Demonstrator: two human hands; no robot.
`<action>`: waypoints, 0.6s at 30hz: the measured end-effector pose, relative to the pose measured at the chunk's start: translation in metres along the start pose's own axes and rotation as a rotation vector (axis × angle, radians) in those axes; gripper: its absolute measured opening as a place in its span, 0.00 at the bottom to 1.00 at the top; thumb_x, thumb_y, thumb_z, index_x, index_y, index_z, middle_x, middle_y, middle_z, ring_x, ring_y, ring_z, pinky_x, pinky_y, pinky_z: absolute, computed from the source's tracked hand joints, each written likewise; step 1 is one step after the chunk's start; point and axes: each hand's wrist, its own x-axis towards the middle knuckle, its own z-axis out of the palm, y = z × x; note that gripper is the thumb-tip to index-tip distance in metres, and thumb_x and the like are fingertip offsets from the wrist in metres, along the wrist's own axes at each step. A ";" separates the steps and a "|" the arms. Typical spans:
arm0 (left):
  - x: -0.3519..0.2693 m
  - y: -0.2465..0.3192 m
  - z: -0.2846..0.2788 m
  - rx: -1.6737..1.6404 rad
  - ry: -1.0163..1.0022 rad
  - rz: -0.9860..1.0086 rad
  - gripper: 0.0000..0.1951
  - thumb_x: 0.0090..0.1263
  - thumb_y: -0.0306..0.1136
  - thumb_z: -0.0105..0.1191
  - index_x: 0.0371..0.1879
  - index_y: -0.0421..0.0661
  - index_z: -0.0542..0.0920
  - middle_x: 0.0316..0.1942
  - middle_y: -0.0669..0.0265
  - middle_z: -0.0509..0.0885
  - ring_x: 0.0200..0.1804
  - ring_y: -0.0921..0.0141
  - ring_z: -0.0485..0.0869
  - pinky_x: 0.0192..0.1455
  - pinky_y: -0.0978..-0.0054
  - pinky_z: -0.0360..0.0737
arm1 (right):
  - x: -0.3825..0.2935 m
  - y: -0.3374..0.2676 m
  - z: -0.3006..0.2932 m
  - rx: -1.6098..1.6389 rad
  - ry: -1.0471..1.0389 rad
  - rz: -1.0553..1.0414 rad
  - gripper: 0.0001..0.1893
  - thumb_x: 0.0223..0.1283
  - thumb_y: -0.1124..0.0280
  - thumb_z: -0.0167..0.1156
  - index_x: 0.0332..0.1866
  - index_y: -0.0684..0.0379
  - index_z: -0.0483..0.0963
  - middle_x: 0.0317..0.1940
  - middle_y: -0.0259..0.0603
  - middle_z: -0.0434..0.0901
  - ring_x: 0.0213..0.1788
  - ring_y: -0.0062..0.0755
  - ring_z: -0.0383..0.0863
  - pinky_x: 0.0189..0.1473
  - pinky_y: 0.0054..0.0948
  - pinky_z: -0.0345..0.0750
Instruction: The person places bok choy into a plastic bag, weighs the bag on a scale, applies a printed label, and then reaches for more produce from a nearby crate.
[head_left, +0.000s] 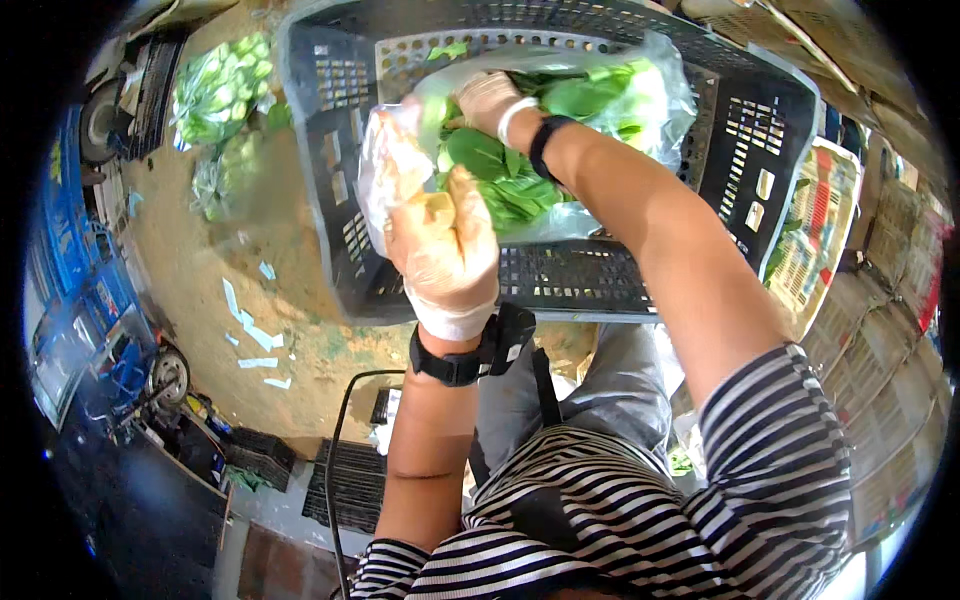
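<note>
A dark plastic crate (574, 262) with perforated walls stands before me, holding a large clear plastic bag (675, 127) of leafy green vegetables (510, 187). My left hand (446, 255), in a thin translucent glove, is at the bag's left edge. Its thumb points up by the leaves, and clear plastic drapes around its blurred fingers, which hold the bag's edge. Gloved as well, my right hand (487, 101) reaches into the bag and touches the greens at the far side. Its fingertips are partly hidden, so its grip is unclear.
Bagged greens (225, 90) lie on the earthen floor to the left, near scattered pale strips (255, 330). A pale basket (814, 232) stands right of the crate. Stacked black crates (349, 484) sit at lower left, beside a black cable (334, 450). A blue vehicle (105, 285) is far left.
</note>
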 end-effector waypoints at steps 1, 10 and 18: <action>0.002 0.000 -0.003 0.073 -0.014 0.014 0.26 0.63 0.27 0.52 0.59 0.29 0.62 0.50 0.45 0.73 0.47 0.55 0.73 0.52 0.67 0.68 | 0.001 -0.005 -0.010 -0.067 -0.100 -0.009 0.25 0.51 0.53 0.60 0.51 0.57 0.73 0.46 0.50 0.76 0.51 0.41 0.75 0.44 0.42 0.75; -0.001 0.028 -0.044 0.086 -0.236 -0.263 0.14 0.62 0.27 0.54 0.45 0.34 0.73 0.47 0.53 0.76 0.44 0.63 0.78 0.48 0.72 0.76 | -0.152 0.009 -0.075 0.510 0.352 0.071 0.18 0.56 0.55 0.57 0.44 0.58 0.75 0.42 0.46 0.79 0.44 0.46 0.77 0.54 0.37 0.70; -0.018 0.051 0.045 0.297 -1.157 0.054 0.29 0.58 0.43 0.58 0.57 0.44 0.68 0.53 0.53 0.76 0.58 0.55 0.71 0.60 0.63 0.66 | -0.274 0.094 -0.109 -0.369 -0.350 0.032 0.06 0.43 0.74 0.55 0.19 0.55 0.79 0.18 0.38 0.79 0.26 0.35 0.79 0.58 0.39 0.62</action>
